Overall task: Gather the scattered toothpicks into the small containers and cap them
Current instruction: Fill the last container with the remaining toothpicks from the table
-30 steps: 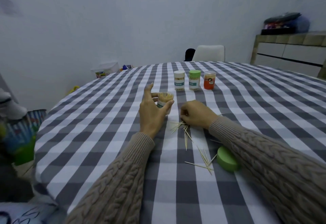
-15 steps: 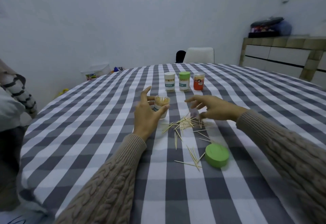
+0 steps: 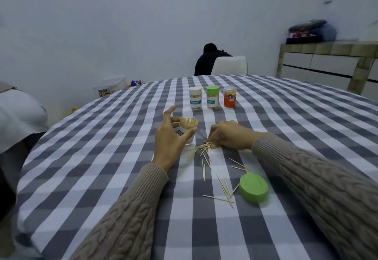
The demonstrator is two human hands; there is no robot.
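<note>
Change: right hand (image 3: 229, 135) came back down from above the sticks and its fingers curled onto the little pile.
Left hand (image 3: 169, 137): it held the open jar (image 3: 187, 130) with thumb and fingers wrapped round it, pointer finger sticking up.
Right hand: fingertips pinched a bunch of toothpicks (image 3: 202, 147) on the worktop (image 3: 102, 157), just beside the jar.
Loose toothpicks (image 3: 224, 190): spread toward the near edge, some touching the green lid (image 3: 253, 190).
Closed jars: white-capped jar (image 3: 195, 98), green-capped jar (image 3: 212, 97) and orange jar (image 3: 229, 96) stood in a row toward the far edge.
</note>
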